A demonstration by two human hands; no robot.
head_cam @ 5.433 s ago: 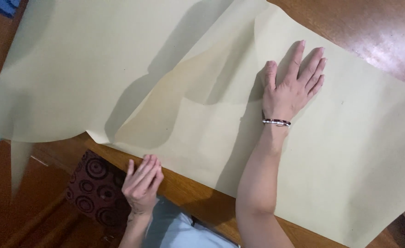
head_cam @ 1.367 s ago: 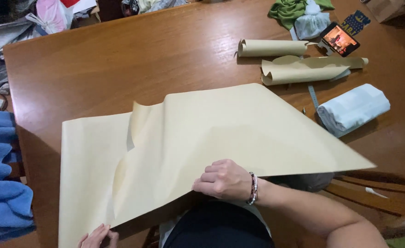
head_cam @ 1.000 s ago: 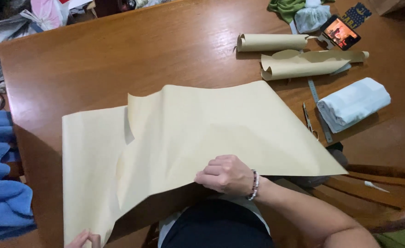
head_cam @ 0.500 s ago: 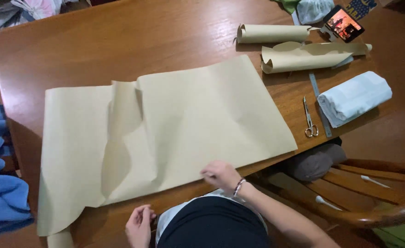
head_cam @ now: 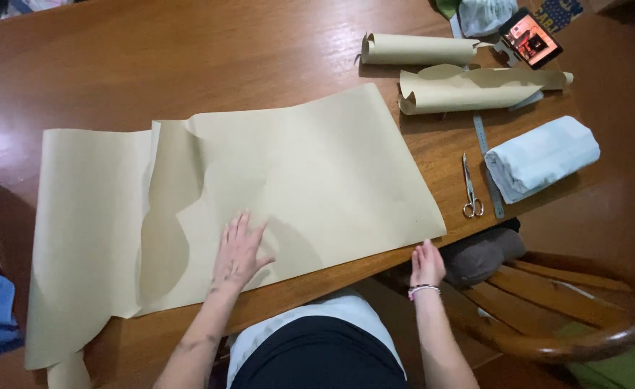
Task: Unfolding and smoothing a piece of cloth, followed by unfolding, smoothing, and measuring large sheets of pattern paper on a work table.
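the wooden table (head_cam: 188,65) fills most of my view, and across it lies the big sheet of tan paper (head_cam: 317,173), now nearly flat. half a second ago it was humped in a ridge near its left third and my hands were both down at the near edge; a second ago i had the right side lifted in a fold. that fold has been laid back down, so the sheet looks ready to be smoothed, though a curved flap on the left part is raised and the far left end droops off the table edge.

my left hand (head_cam: 240,248) has come up onto the paper and rests palm down, fingers spread apart, gripping nothing. my right hand (head_cam: 427,265) sits at the near right corner of the sheet, fingers together and flat against the table edge; i cannot tell whether it pinches the paper.

beyond the sheet, well apart, lie two rolls of the same paper (head_cam: 469,88), a rolled pale cloth (head_cam: 541,157), then scissors (head_cam: 469,189) beside a ruler (head_cam: 485,155), and a small phone (head_cam: 530,37).
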